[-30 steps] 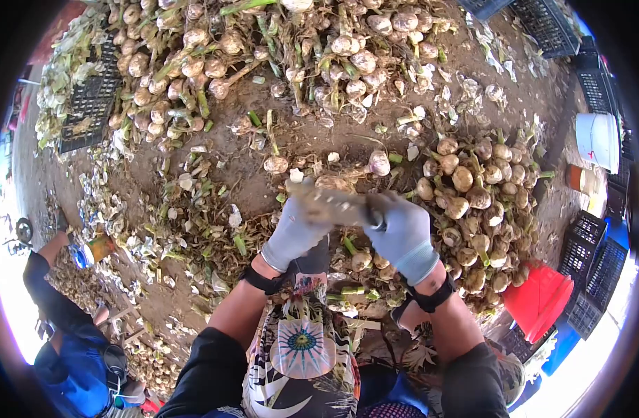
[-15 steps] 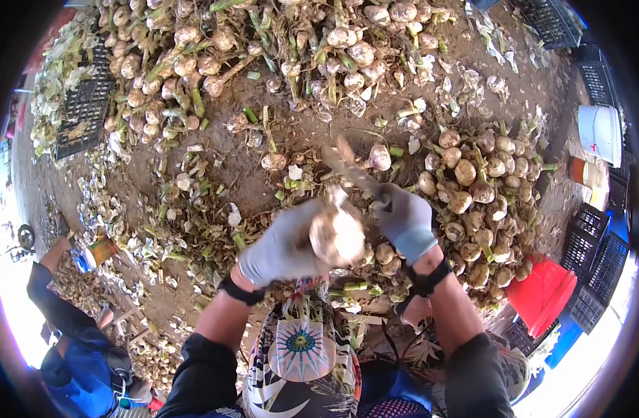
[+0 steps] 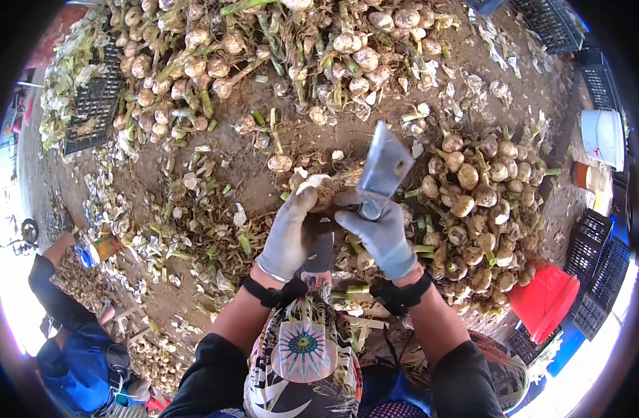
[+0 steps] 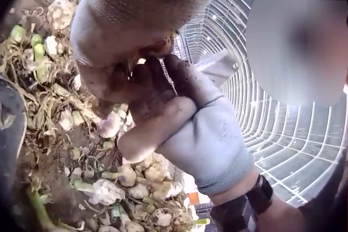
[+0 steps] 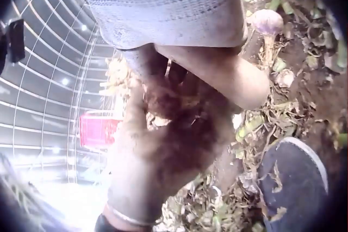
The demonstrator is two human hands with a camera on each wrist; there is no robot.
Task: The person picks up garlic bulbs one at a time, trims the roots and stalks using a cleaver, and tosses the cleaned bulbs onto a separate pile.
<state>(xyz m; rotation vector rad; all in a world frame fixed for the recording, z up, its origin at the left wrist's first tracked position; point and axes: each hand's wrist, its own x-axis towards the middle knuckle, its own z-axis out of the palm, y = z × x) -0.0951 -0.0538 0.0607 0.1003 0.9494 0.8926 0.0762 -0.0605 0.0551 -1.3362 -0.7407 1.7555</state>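
My left hand [image 3: 288, 237], in a pale grey work glove, grips a garlic bulb [image 3: 318, 187] above the littered ground. Close beside it, my gloved right hand [image 3: 378, 233] holds a broad-bladed knife [image 3: 385, 161] by the handle, its wide metal blade pointing up and away from me. The fingers of both hands nearly meet at the bulb. In the left wrist view the knife blade [image 4: 218, 67] shows behind the right hand [image 4: 204, 139], and the gloves mostly hide the bulb. Deep shadow covers the space between the hands in the right wrist view.
Trimmed garlic bulbs [image 3: 483, 202] are heaped at the right, near a red bucket [image 3: 543, 299] and a white bucket [image 3: 603, 139]. Untrimmed garlic [image 3: 215, 66] lies piled ahead. Black crates [image 3: 587, 240] line the right edge. Another person [image 3: 79, 355] sits at lower left.
The knife has swung from lying level and pointing left to pointing upward. My left hand, which turned the bulb toward me half a second ago, has moved it up and forward beside the right hand.
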